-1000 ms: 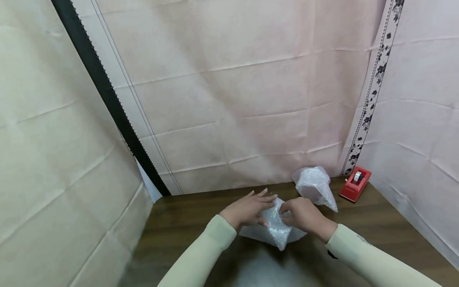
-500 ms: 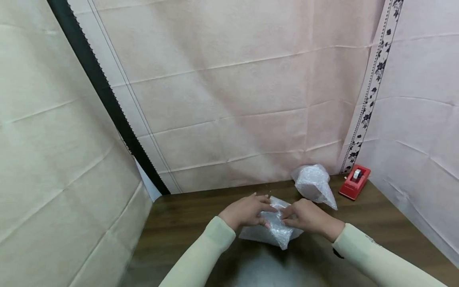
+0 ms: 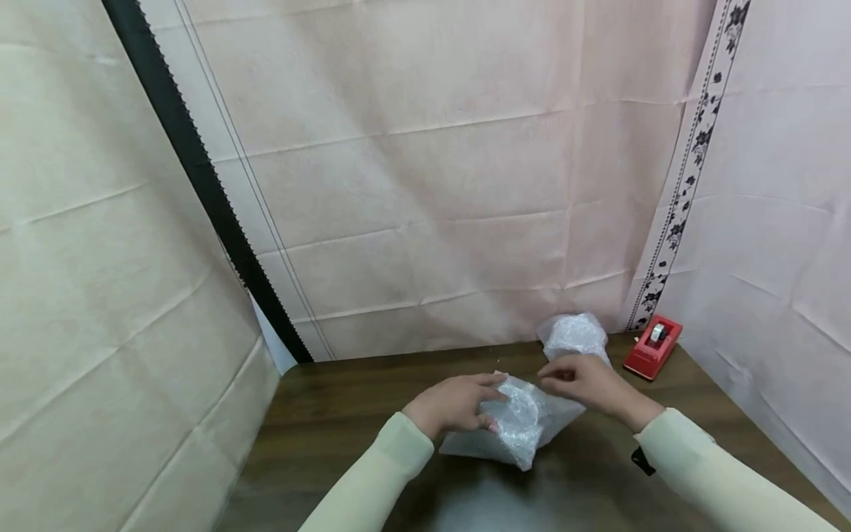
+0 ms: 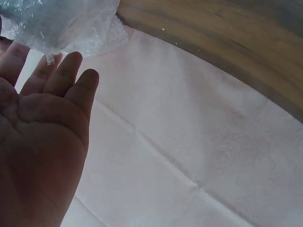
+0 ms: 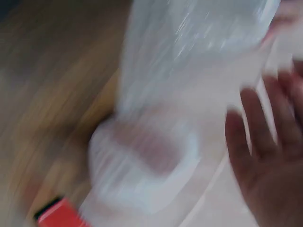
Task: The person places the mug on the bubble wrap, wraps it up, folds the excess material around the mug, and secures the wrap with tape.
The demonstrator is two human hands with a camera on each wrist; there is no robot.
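Bubble-wrap bundle [image 3: 515, 427], clear, crinkled, lumpy

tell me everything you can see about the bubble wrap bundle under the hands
The bubble wrap bundle is a clear, whitish, crinkled sheet folded round something rounded that cannot be made out. It lies flat on the dark wooden table, tapering to a point at its near end. The left hand rests on its left side with straight fingers. The right hand hovers at its far right edge; contact is unclear.
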